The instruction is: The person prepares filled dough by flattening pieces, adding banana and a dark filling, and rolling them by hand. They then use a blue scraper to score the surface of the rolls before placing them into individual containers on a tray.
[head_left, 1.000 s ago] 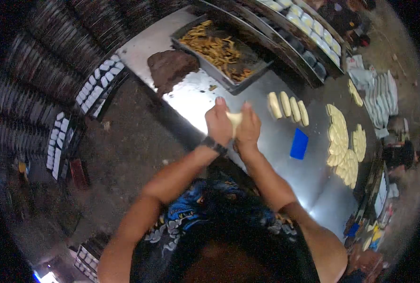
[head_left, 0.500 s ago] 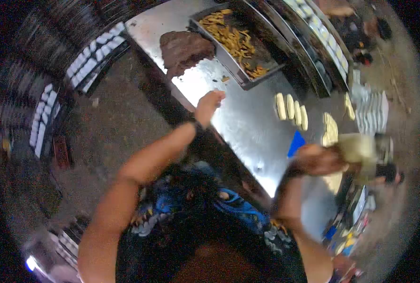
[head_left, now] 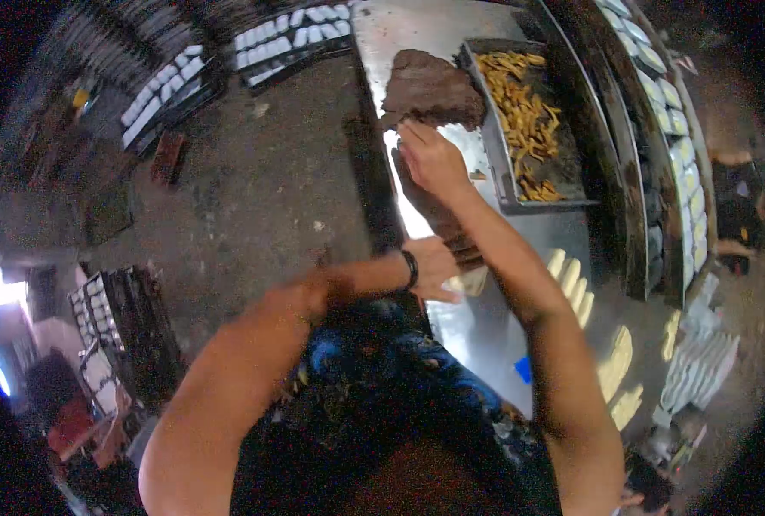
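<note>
My left hand, with a black band at the wrist, is low over the steel table, its fingers around a pale piece of dough; part of the dough is hidden. Reaching across above it, my right hand has curled fingertips at the lower edge of a large brown mass of paste. How much paste those fingers grip is hard to see. Pale dough rolls lie right of my right forearm, and more dough pieces lie nearer me. A blue scraper is partly behind that arm.
A metal tray of yellow-brown strips stands right of the paste. Farther right are long racks with wrapped white packs. Trays of white pieces stand across the floor at left. A person is at the far right.
My right hand has swung from the dough pieces on the right up to the brown paste. My left hand has come down nearer me and now holds pale dough. The view has turned.
</note>
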A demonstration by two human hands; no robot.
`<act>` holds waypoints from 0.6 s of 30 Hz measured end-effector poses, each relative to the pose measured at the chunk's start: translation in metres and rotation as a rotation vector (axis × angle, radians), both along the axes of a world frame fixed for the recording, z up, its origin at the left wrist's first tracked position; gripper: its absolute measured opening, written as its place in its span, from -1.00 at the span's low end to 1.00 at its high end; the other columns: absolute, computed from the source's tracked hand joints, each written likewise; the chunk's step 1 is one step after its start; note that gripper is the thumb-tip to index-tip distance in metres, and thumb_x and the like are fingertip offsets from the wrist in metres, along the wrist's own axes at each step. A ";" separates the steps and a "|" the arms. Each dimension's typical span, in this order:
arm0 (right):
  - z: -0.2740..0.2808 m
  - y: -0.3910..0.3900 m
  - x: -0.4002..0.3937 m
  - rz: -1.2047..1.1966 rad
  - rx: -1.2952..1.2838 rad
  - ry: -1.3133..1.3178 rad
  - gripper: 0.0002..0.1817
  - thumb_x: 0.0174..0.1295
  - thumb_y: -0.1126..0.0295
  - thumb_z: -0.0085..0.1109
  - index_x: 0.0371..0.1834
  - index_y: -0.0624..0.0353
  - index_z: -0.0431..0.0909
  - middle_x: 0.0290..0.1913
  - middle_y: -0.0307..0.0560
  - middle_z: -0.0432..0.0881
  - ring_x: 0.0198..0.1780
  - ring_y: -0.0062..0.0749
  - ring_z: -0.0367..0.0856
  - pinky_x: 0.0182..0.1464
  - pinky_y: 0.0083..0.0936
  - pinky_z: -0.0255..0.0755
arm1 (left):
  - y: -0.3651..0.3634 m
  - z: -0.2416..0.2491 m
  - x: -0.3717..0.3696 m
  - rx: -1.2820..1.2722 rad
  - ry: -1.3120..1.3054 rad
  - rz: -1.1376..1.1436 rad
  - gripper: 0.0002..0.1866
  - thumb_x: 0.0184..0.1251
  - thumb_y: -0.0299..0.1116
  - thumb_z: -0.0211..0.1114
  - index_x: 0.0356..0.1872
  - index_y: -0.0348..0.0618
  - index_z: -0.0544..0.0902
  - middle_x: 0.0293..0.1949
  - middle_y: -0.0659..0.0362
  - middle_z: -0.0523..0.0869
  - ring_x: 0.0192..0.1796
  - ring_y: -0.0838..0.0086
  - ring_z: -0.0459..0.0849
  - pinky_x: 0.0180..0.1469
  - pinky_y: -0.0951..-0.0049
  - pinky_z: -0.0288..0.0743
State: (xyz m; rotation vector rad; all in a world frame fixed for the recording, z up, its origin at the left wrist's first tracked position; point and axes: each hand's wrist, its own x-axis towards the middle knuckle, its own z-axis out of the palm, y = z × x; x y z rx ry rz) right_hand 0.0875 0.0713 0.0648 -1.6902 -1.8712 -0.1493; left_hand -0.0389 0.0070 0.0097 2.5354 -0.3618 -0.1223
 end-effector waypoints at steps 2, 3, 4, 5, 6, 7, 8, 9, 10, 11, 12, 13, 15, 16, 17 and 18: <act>-0.023 0.042 -0.001 -0.001 -0.040 -0.130 -0.73 0.12 0.49 0.12 -0.09 0.30 0.53 -0.05 0.08 0.61 0.02 -0.12 0.59 0.02 -0.34 0.53 | 0.000 -0.009 -0.005 0.001 -0.202 0.067 -0.17 0.16 0.30 0.05 0.30 -0.14 0.32 0.17 -0.13 0.43 0.28 0.00 0.33 0.38 0.09 0.12; -0.035 0.051 -0.002 -0.063 -0.167 -0.140 -0.76 0.12 0.49 0.09 -0.14 0.29 0.54 -0.10 0.07 0.62 -0.01 -0.09 0.60 0.01 -0.31 0.54 | 0.000 -0.010 -0.002 -0.046 -0.176 0.053 -0.11 0.14 0.29 0.10 0.36 -0.14 0.22 0.31 -0.11 0.24 0.39 0.00 0.16 0.44 0.07 -0.02; -0.041 0.055 -0.005 -0.130 -0.299 -0.156 -0.79 0.12 0.49 0.07 -0.18 0.29 0.55 -0.15 0.06 0.62 -0.03 -0.07 0.62 -0.01 -0.28 0.54 | 0.000 -0.009 -0.002 -0.100 -0.154 0.036 -0.04 0.12 0.28 0.16 0.43 -0.14 0.11 0.46 -0.08 0.06 0.50 0.00 -0.02 0.50 0.05 -0.15; -0.032 0.057 -0.010 -0.116 -0.361 -0.186 -0.81 0.11 0.49 0.05 -0.23 0.28 0.56 -0.19 0.06 0.62 -0.06 -0.06 0.63 -0.03 -0.26 0.55 | -0.002 -0.013 -0.004 -0.097 -0.159 0.078 -0.07 0.13 0.27 0.13 0.42 -0.14 0.14 0.45 -0.08 0.08 0.50 0.04 0.00 0.50 0.07 -0.15; -0.021 0.057 -0.012 -0.113 -0.427 -0.218 -0.83 0.11 0.49 0.04 -0.27 0.28 0.57 -0.23 0.06 0.63 -0.09 -0.06 0.64 -0.05 -0.25 0.55 | -0.007 -0.017 -0.005 -0.099 -0.166 0.109 -0.10 0.15 0.27 0.10 0.41 -0.13 0.17 0.45 -0.08 0.11 0.50 0.07 0.02 0.50 0.08 -0.15; -0.010 0.057 -0.013 -0.130 -0.485 -0.250 -0.84 0.11 0.48 0.03 -0.32 0.27 0.59 -0.26 0.06 0.63 -0.13 -0.05 0.65 -0.07 -0.24 0.56 | -0.008 -0.018 -0.005 -0.093 -0.178 0.121 -0.12 0.16 0.26 0.07 0.40 -0.13 0.21 0.44 -0.08 0.13 0.49 0.11 0.04 0.50 0.09 -0.15; -0.011 0.057 -0.010 -0.102 -0.483 -0.254 -0.85 0.10 0.48 0.03 -0.35 0.27 0.59 -0.28 0.07 0.63 -0.15 -0.04 0.66 -0.09 -0.23 0.56 | -0.006 -0.017 -0.004 -0.081 -0.198 0.121 -0.15 0.18 0.25 0.04 0.38 -0.12 0.24 0.43 -0.08 0.16 0.49 0.14 0.06 0.50 0.10 -0.15; -0.012 0.059 -0.006 -0.083 -0.478 -0.262 -0.86 0.09 0.48 0.04 -0.38 0.26 0.60 -0.30 0.08 0.63 -0.18 -0.04 0.66 -0.11 -0.23 0.57 | -0.005 -0.017 -0.002 -0.068 -0.223 0.113 -0.17 0.19 0.25 0.01 0.37 -0.12 0.27 0.42 -0.08 0.19 0.49 0.18 0.07 0.50 0.11 -0.15; -0.016 0.059 -0.001 -0.069 -0.478 -0.270 -0.86 0.08 0.48 0.04 -0.42 0.25 0.61 -0.31 0.09 0.64 -0.21 -0.03 0.67 -0.13 -0.23 0.57 | -0.005 -0.011 -0.002 -0.059 -0.250 0.101 -0.20 0.21 0.24 -0.02 0.36 -0.11 0.30 0.42 -0.08 0.21 0.49 0.21 0.09 0.50 0.12 -0.14; -0.021 0.058 0.004 -0.115 -0.535 -0.319 -0.88 0.05 0.48 0.08 -0.44 0.19 0.63 -0.30 0.09 0.64 -0.21 -0.01 0.67 -0.11 -0.21 0.57 | -0.001 -0.005 -0.009 -0.115 -0.303 0.125 -0.23 0.20 0.17 0.05 0.33 -0.15 0.34 0.42 -0.03 0.22 0.50 0.26 0.05 0.52 0.09 -0.25; -0.024 0.053 0.013 -0.115 -0.568 -0.377 -0.86 -0.02 0.46 0.12 -0.40 0.19 0.65 -0.24 0.09 0.66 -0.19 0.02 0.66 -0.12 -0.20 0.57 | -0.001 0.003 -0.012 -0.036 -0.312 0.062 -0.24 0.19 0.15 0.08 0.32 -0.17 0.34 0.41 -0.03 0.24 0.50 0.25 0.05 0.52 0.08 -0.25; -0.014 0.041 0.022 -0.126 -0.601 -0.294 -0.83 -0.01 0.44 0.13 -0.35 0.19 0.66 -0.22 0.08 0.67 -0.20 0.00 0.66 -0.15 -0.23 0.56 | -0.001 0.011 -0.012 0.041 -0.326 0.003 -0.24 0.18 0.13 0.10 0.32 -0.18 0.35 0.41 -0.03 0.25 0.50 0.23 0.05 0.52 0.07 -0.24; 0.010 -0.001 0.030 -0.181 -0.478 0.020 -0.76 0.01 0.39 0.16 -0.27 0.20 0.68 -0.22 0.08 0.68 -0.22 -0.06 0.67 -0.19 -0.29 0.55 | -0.011 -0.018 -0.025 -0.039 -0.211 -0.188 -0.25 0.15 0.05 0.19 0.30 -0.23 0.35 0.40 -0.03 0.26 0.50 0.18 0.04 0.50 0.02 -0.22; 0.020 -0.031 0.028 -0.220 -0.315 0.240 -0.73 0.02 0.36 0.17 -0.22 0.21 0.68 -0.24 0.08 0.69 -0.24 -0.11 0.68 -0.21 -0.33 0.55 | -0.017 -0.014 -0.037 -0.060 -0.212 -0.174 -0.24 0.14 0.05 0.20 0.31 -0.22 0.35 0.39 -0.05 0.25 0.50 0.18 0.05 0.50 0.02 -0.20; 0.035 -0.061 0.020 -0.343 -0.317 0.414 -0.73 0.08 0.34 0.18 -0.18 0.20 0.68 -0.31 0.08 0.67 -0.28 -0.16 0.67 -0.19 -0.36 0.53 | -0.020 -0.003 -0.049 -0.077 -0.209 -0.158 -0.23 0.13 0.05 0.21 0.32 -0.22 0.34 0.39 -0.06 0.25 0.49 0.18 0.07 0.49 0.02 -0.17; 0.040 -0.093 0.018 -0.407 -0.317 0.402 -0.72 0.09 0.35 0.17 -0.15 0.22 0.66 -0.28 0.08 0.67 -0.25 -0.18 0.66 -0.16 -0.37 0.52 | -0.018 0.007 -0.057 -0.086 -0.201 -0.142 -0.22 0.12 0.05 0.22 0.32 -0.22 0.33 0.39 -0.07 0.24 0.49 0.18 0.08 0.48 0.02 -0.15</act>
